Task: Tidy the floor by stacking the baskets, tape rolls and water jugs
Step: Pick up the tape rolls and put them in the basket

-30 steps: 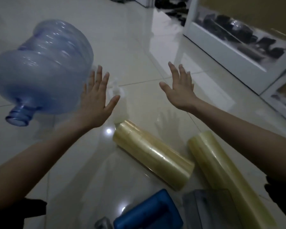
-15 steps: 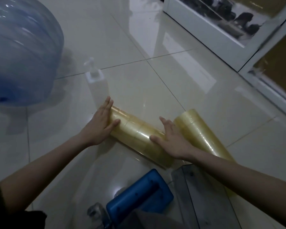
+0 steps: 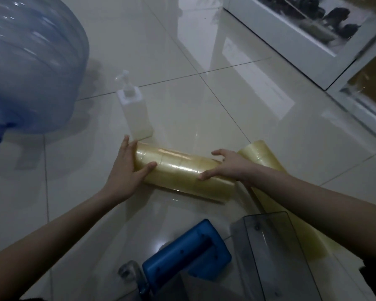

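Note:
A sleeve of yellowish tape rolls (image 3: 178, 168) lies on its side on the tiled floor in front of me. My left hand (image 3: 126, 170) cups its left end, thumb across the front. My right hand (image 3: 228, 165) grips it near the right end, fingers over the top. A second, longer sleeve of tape rolls (image 3: 269, 192) lies behind my right arm, partly hidden by it. An empty blue water jug (image 3: 28, 68) lies on its side at the far left, neck pointing toward me.
A white pump bottle (image 3: 135, 111) stands just behind the held sleeve's left end. A blue plastic object (image 3: 187, 250) and a smoky transparent tray-like piece (image 3: 276, 255) sit near my feet. A white glass-fronted cabinet (image 3: 291, 33) runs along the right.
Both hands came down from mid-air onto the tape sleeve and closed on its ends. The sleeve has turned from a steep diagonal to nearly crosswise, and my view dropped closer.

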